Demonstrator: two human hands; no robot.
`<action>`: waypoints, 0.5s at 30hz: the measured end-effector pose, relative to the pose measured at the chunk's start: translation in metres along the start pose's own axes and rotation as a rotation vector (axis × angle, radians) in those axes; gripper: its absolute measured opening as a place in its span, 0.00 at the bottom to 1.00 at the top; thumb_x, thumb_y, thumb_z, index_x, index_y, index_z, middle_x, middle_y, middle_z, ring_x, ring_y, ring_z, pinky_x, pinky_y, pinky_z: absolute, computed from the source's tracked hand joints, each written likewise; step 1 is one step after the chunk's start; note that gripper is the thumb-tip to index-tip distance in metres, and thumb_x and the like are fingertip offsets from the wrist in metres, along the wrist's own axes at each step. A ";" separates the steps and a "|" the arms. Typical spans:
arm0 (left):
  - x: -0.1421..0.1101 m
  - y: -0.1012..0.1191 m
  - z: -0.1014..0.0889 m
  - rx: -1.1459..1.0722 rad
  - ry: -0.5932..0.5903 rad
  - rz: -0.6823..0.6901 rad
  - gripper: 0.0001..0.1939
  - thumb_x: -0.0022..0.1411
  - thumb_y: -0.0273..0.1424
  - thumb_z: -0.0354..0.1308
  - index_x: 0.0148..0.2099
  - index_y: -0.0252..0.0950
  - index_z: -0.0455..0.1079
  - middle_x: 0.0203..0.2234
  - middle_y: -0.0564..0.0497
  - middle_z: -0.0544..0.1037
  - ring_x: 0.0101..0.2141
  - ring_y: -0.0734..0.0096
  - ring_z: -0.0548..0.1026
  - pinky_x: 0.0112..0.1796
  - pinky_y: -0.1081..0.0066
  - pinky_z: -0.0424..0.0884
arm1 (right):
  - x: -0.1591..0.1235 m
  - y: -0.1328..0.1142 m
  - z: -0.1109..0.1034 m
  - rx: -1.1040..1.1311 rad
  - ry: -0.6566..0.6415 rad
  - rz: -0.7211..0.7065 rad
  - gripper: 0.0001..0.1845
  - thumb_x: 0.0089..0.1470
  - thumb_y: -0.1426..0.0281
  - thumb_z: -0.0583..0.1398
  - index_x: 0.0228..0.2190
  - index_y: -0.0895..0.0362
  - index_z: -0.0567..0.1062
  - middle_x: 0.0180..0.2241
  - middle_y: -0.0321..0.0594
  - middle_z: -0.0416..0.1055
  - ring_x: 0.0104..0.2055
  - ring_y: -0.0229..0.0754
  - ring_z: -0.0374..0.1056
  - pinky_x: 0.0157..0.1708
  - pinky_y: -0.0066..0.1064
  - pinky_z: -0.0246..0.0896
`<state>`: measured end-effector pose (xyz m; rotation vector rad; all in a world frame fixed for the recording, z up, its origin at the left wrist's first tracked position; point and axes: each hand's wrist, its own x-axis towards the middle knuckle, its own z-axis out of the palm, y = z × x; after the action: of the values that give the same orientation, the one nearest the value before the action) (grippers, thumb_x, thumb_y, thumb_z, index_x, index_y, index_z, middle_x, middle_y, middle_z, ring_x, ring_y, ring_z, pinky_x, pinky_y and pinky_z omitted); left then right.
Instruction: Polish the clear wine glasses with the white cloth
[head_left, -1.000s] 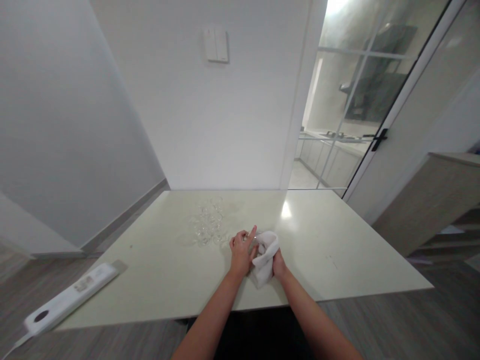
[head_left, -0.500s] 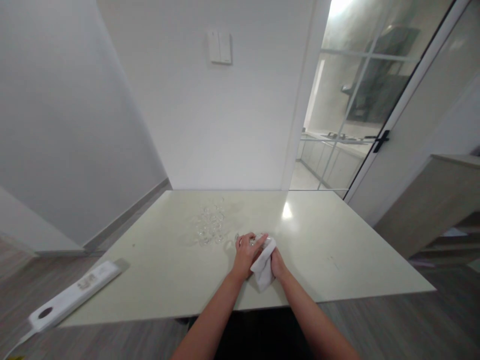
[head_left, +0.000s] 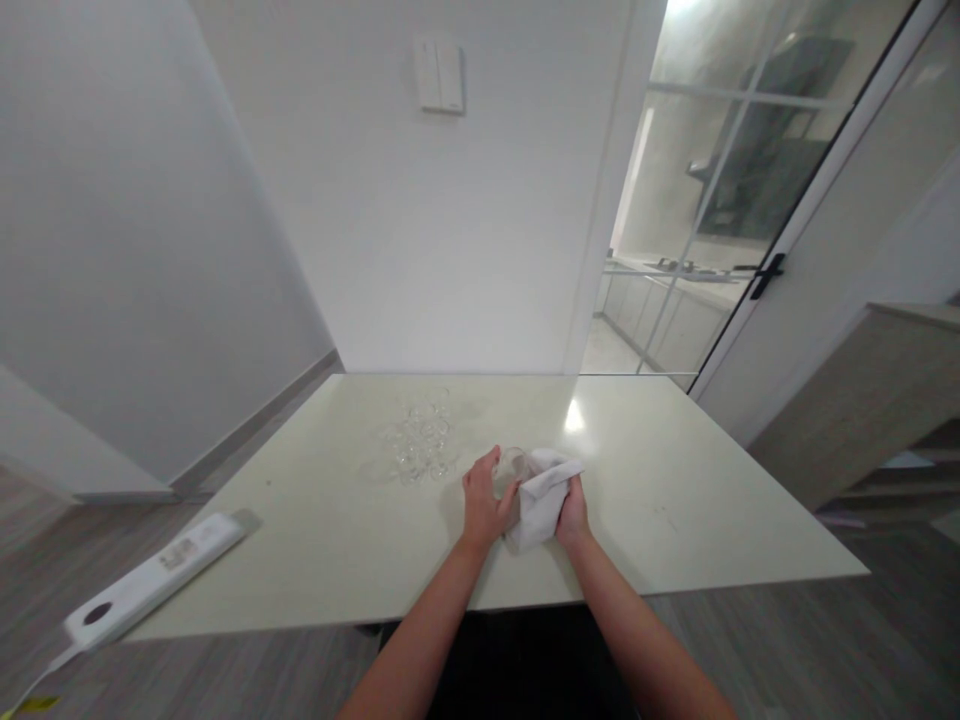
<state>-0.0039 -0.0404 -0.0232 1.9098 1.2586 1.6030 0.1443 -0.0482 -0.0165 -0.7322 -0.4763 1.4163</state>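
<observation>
My left hand [head_left: 486,500] is wrapped round a clear glass [head_left: 511,466], thumb on the near side and fingers at its left. The glass is tilted above the table and its right part goes behind a white cloth [head_left: 544,505]. My right hand [head_left: 574,512] grips that cloth from the right and holds it against the glass; its fingertips are hidden by the fabric. Left of my hands, a group of several small clear glass pieces [head_left: 424,440] stands close together on the pale table [head_left: 330,540]. Their exact shape is too faint to tell.
A white power strip [head_left: 157,580] with a cable lies across the table's left corner. The wall with a light switch [head_left: 440,76] rises behind the table. At the right are a glazed door with a black handle [head_left: 766,276] and a wooden cabinet [head_left: 855,380].
My hands have moved slightly apart, the right one to the right with the cloth. The glass now shows more openly between them, and the cloth is spread wider. The view has shifted slightly.
</observation>
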 end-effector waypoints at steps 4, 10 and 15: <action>-0.004 0.003 0.001 -0.367 0.072 -0.087 0.38 0.58 0.42 0.64 0.66 0.39 0.54 0.49 0.40 0.76 0.54 0.53 0.71 0.58 0.55 0.57 | -0.001 0.007 0.000 -0.064 -0.039 0.055 0.35 0.42 0.38 0.59 0.38 0.54 0.78 0.36 0.42 0.81 0.47 0.52 0.74 0.47 0.41 0.68; -0.005 0.014 0.002 -0.563 -0.035 -0.137 0.36 0.60 0.51 0.59 0.61 0.36 0.55 0.51 0.37 0.76 0.55 0.56 0.71 0.59 0.57 0.57 | -0.008 0.014 -0.001 -0.383 -0.153 0.050 0.24 0.42 0.53 0.68 0.38 0.55 0.78 0.34 0.38 0.80 0.36 0.45 0.73 0.38 0.32 0.66; 0.000 0.009 0.001 -0.572 -0.101 -0.206 0.34 0.63 0.53 0.54 0.60 0.36 0.54 0.44 0.41 0.78 0.45 0.60 0.77 0.48 0.61 0.69 | -0.006 0.012 -0.008 -0.550 -0.289 0.037 0.17 0.43 0.63 0.67 0.37 0.57 0.79 0.26 0.32 0.77 0.24 0.37 0.66 0.29 0.27 0.60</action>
<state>0.0009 -0.0447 -0.0174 1.4342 0.8051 1.5248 0.1409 -0.0553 -0.0294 -0.9779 -1.1105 1.4441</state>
